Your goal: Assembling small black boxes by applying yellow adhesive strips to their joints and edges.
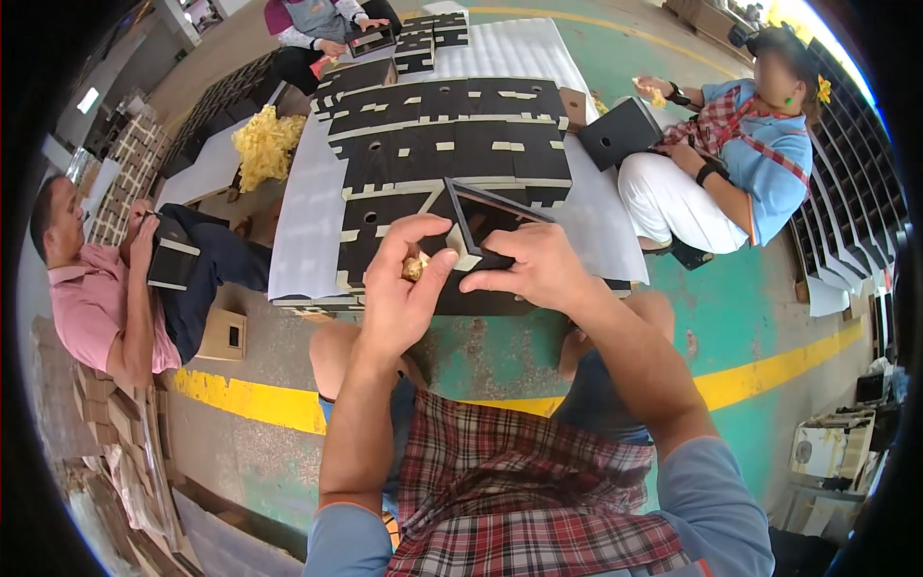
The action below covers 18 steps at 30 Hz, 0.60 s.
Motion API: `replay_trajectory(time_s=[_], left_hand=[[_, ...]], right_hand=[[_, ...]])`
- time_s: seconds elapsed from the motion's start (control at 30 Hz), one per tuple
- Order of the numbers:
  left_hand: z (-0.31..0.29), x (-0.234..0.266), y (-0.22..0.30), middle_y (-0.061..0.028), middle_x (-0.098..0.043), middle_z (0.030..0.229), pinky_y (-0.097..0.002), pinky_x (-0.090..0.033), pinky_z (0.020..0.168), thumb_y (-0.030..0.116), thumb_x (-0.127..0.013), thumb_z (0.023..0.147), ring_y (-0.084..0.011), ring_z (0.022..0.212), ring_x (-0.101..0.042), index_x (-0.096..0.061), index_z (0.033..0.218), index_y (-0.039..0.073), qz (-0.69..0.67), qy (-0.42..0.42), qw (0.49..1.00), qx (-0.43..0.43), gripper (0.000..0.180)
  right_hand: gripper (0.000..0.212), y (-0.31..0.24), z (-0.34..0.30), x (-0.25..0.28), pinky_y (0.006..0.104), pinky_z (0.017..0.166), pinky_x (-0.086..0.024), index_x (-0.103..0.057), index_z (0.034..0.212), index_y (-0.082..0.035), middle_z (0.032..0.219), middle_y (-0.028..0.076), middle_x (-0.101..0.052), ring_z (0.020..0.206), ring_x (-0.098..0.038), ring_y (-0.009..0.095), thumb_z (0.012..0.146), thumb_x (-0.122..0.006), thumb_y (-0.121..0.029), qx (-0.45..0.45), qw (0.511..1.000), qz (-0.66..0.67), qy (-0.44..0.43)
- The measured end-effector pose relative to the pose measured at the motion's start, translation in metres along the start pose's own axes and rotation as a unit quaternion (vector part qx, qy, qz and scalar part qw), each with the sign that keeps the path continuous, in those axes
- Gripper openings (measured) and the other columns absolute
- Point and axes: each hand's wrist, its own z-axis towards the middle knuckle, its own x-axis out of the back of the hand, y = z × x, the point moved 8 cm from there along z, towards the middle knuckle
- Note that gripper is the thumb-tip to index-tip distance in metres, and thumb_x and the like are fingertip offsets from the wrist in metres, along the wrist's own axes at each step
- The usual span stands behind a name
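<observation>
A small black box (463, 223) with an open face is held tilted in front of me, over the near edge of the stacked boxes. My right hand (538, 264) grips its right side, thumb below and fingers at the rim. Between the thumb and fingers of my left hand (399, 284) is a crumpled yellowish wad (415, 267), whose material I cannot make out. That hand is close to the box's pale lower corner; whether it touches is unclear. Rows of similar black boxes (413, 173) with pale tape-like patches fill the table just beyond.
White sheeting (312, 212) covers the low table. A yellow crumpled heap (267, 144) lies at its far left. Three people work around it: one at left (106, 308), one at right (760, 144), one at the far side (322, 24). A wooden box (224, 335) stands on the floor.
</observation>
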Motion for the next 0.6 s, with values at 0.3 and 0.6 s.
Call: replay_trajectory(time_s=[0.3,0.6], left_hand=[[0.000,-0.007,0.013,-0.0013,-0.063,0.122,-0.0217,-0.041,0.063,-0.001,-0.087,0.079,-0.0047,0.071,-0.042,-0.060,0.122,0.010,-0.019,-0.020,0.999,-0.039,0.053],[-0.001,-0.014,0.004,-0.0021,-0.054,0.112,-0.0218,-0.043,0.068,0.003,-0.083,0.086,-0.0048,0.076,-0.047,-0.054,0.115,0.008,-0.071,-0.060,0.994,0.050,0.041]], right_hand=[[0.056,-0.002,-0.004,-0.001,0.0403,0.056,-0.048,-0.061,0.075,-0.009,0.057,0.009,-0.056,0.057,-0.062,0.033,0.076,-0.084,-0.060,0.004,1.000,-0.014,-0.002],[0.055,0.000,-0.008,0.000,0.0405,0.053,-0.047,-0.061,0.073,-0.010,0.054,0.010,-0.054,0.053,-0.061,0.032,0.074,-0.086,-0.058,0.011,1.000,-0.026,0.002]])
